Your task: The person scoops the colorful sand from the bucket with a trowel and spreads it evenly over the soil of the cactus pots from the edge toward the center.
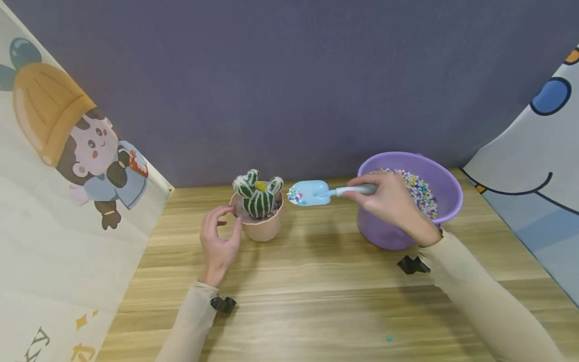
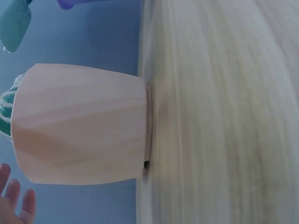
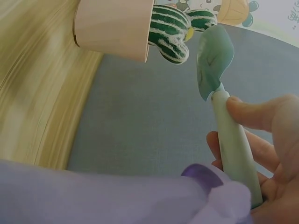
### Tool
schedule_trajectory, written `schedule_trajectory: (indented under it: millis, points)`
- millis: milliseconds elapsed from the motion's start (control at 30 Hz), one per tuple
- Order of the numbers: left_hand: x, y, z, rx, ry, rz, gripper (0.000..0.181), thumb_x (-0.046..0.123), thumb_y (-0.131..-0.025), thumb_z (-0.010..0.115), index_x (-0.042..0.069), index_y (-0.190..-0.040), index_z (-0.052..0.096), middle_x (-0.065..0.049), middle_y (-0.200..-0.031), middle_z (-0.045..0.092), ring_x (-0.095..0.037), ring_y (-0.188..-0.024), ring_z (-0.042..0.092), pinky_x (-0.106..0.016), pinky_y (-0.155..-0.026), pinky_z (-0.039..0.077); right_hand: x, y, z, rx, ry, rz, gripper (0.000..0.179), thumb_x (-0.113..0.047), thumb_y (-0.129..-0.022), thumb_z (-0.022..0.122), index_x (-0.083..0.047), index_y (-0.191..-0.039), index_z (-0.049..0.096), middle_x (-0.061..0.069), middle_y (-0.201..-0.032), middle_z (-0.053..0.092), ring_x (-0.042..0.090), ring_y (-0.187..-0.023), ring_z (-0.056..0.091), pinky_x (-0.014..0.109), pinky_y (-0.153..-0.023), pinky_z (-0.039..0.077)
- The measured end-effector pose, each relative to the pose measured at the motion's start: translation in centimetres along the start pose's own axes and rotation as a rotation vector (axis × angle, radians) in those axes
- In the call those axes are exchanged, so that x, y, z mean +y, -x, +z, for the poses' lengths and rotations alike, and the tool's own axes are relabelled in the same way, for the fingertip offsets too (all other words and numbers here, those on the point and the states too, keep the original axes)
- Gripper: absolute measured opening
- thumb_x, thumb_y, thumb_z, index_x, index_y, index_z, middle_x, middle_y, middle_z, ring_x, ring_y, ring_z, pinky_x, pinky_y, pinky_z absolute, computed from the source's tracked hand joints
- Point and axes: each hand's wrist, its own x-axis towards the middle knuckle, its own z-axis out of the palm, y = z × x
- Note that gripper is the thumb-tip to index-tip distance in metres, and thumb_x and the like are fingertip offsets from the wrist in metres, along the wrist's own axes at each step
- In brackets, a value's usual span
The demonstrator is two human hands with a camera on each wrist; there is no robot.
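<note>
My right hand (image 1: 389, 198) grips the handle of a small light-blue trowel (image 1: 315, 193), held level between the pot and the bucket. Colourful small beads (image 1: 295, 195) lie toward the trowel's tip. A green and white cactus (image 1: 259, 198) with a yellow spot stands in a pink-beige pot (image 1: 262, 231). At the pot's left side is my left hand (image 1: 219, 241), thumb and fingers spread at the rim; the left wrist view shows its fingers (image 2: 28, 205) beside the pot. In the right wrist view, the trowel blade (image 3: 215, 58) overlaps the cactus's edge.
A purple bucket (image 1: 384, 236) with many multicoloured beads (image 1: 422, 193) stands at the right, under my right forearm. One teal bead (image 1: 389, 338) lies on the wooden table (image 1: 289, 311) near the front. A dark grey panel (image 1: 289, 90) rises behind the table.
</note>
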Motion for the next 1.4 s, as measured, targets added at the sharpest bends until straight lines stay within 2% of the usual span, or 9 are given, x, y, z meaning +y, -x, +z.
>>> schedule_trajectory:
  millis: [133, 233, 333, 467, 633, 767, 1000, 1233, 1400]
  points:
    - [0.7, -0.1, 0.1, 0.004, -0.032, 0.001, 0.032, -0.009, -0.081, 0.077, -0.010, -0.113, 0.071, -0.029, -0.115, 0.072, -0.035, -0.106, 0.063, -0.025, -0.085, 0.051, -0.2, -0.2, 0.3, -0.014, 0.001, -0.011, 0.021, -0.029, -0.086, 0.091, -0.013, -0.100, 0.087, 0.007, -0.088, 0.081, 0.024, -0.082, 0.070, 0.034, -0.076, 0.052]
    - [0.7, -0.1, 0.2, 0.001, -0.043, 0.004, 0.032, -0.011, -0.081, 0.075, -0.013, -0.112, 0.069, -0.032, -0.114, 0.071, -0.041, -0.105, 0.061, -0.028, -0.084, 0.051, -0.3, -0.3, 0.4, -0.025, 0.012, -0.019, 0.022, -0.030, -0.087, 0.090, -0.013, -0.101, 0.087, 0.008, -0.088, 0.081, 0.024, -0.082, 0.070, 0.036, -0.076, 0.052]
    - [0.1, 0.0, 0.3, -0.006, -0.048, -0.001, 0.032, -0.007, -0.082, 0.076, -0.010, -0.113, 0.070, -0.028, -0.115, 0.072, -0.039, -0.106, 0.062, -0.025, -0.086, 0.050, -0.4, -0.5, 0.7, -0.030, 0.022, -0.024, 0.023, -0.030, -0.087, 0.090, -0.012, -0.101, 0.086, 0.008, -0.087, 0.081, 0.024, -0.080, 0.069, 0.036, -0.076, 0.052]
    - [-0.9, 0.2, 0.1, -0.026, -0.047, -0.015, 0.033, -0.001, -0.084, 0.079, -0.004, -0.116, 0.072, -0.022, -0.119, 0.073, -0.034, -0.109, 0.064, -0.026, -0.086, 0.053, -0.6, -0.7, 1.1, -0.037, 0.036, -0.040, 0.023, -0.030, -0.087, 0.090, -0.012, -0.100, 0.086, 0.007, -0.086, 0.081, 0.023, -0.076, 0.068, 0.036, -0.073, 0.051]
    - [-1.5, 0.4, -0.1, -0.050, -0.062, -0.026, 0.034, 0.006, -0.087, 0.079, -0.002, -0.121, 0.073, -0.019, -0.125, 0.073, -0.032, -0.114, 0.063, -0.027, -0.086, 0.053, -0.8, -1.0, 1.6, -0.056, 0.035, -0.047, 0.023, -0.031, -0.087, 0.089, -0.012, -0.099, 0.086, 0.006, -0.085, 0.082, 0.021, -0.073, 0.065, 0.034, -0.070, 0.050]
    - [-1.6, 0.5, -0.1, -0.058, -0.085, -0.021, 0.036, 0.007, -0.089, 0.077, -0.003, -0.123, 0.072, -0.019, -0.130, 0.072, -0.034, -0.117, 0.063, -0.024, -0.087, 0.051, -0.9, -1.2, 1.9, -0.083, 0.041, -0.039, 0.024, -0.032, -0.087, 0.089, -0.012, -0.101, 0.086, 0.006, -0.086, 0.082, 0.020, -0.070, 0.062, 0.033, -0.068, 0.049]
    - [-1.8, 0.6, 0.0, -0.056, -0.084, -0.022, 0.035, 0.007, -0.090, 0.076, -0.005, -0.122, 0.072, -0.019, -0.131, 0.071, -0.036, -0.117, 0.064, -0.029, -0.086, 0.053, -1.1, -1.7, 2.4, -0.126, 0.059, -0.034, 0.024, -0.032, -0.087, 0.089, -0.013, -0.101, 0.087, 0.005, -0.086, 0.081, 0.017, -0.062, 0.053, 0.031, -0.059, 0.044]
    - [-1.9, 0.6, 0.1, -0.054, -0.079, -0.018, 0.035, 0.008, -0.090, 0.075, -0.004, -0.122, 0.071, -0.019, -0.131, 0.071, -0.036, -0.118, 0.064, -0.028, -0.086, 0.053, -1.3, -2.2, 2.9, -0.142, 0.094, -0.027, 0.025, -0.032, -0.087, 0.088, -0.013, -0.102, 0.087, 0.007, -0.088, 0.081, 0.021, -0.068, 0.056, 0.034, -0.065, 0.044]
    - [-1.9, 0.7, 0.1, -0.070, -0.076, -0.028, 0.035, 0.008, -0.091, 0.075, -0.005, -0.123, 0.071, -0.021, -0.133, 0.070, -0.038, -0.119, 0.063, -0.030, -0.086, 0.054, -1.5, -2.7, 3.3, -0.172, 0.107, -0.031, 0.026, -0.033, -0.088, 0.087, -0.012, -0.103, 0.086, 0.005, -0.082, 0.078, 0.019, -0.064, 0.052, 0.034, -0.060, 0.042]
